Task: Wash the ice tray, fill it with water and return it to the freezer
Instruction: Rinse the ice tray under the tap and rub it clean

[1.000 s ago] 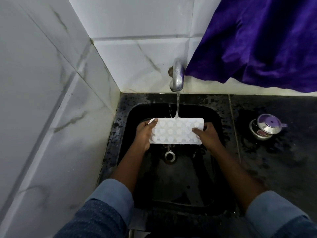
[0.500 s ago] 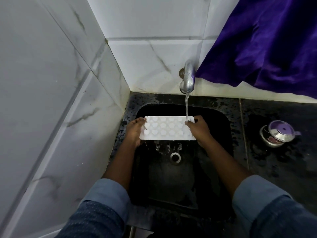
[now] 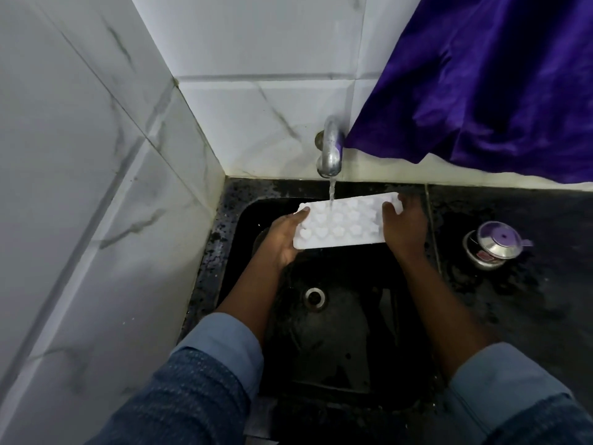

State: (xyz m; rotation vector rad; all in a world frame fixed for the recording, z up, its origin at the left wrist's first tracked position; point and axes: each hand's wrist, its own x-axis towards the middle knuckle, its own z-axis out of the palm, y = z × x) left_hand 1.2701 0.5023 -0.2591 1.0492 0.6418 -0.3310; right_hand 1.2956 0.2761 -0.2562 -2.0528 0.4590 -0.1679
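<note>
A white ice tray (image 3: 345, 221) with heart-shaped cells is held level over the black sink (image 3: 337, 364), cells up. My left hand (image 3: 282, 239) grips its left end, thumb on the top edge. My right hand (image 3: 404, 224) grips its right end, fingers curled over the rim. A thin stream of water (image 3: 332, 192) falls from the metal tap (image 3: 330, 149) onto the tray's far left cells.
White marble-look tiles form the left and back walls. A purple cloth (image 3: 487, 85) hangs at the upper right, beside the tap. On the wet black counter to the right stands a small steel container (image 3: 492, 244) with a tilted lid. The drain (image 3: 314, 297) lies below the tray.
The tray has shifted sideways under the tap: half a second ago the stream struck its right end by my right hand, now it lands on the left cells. Both hands keep their grip.
</note>
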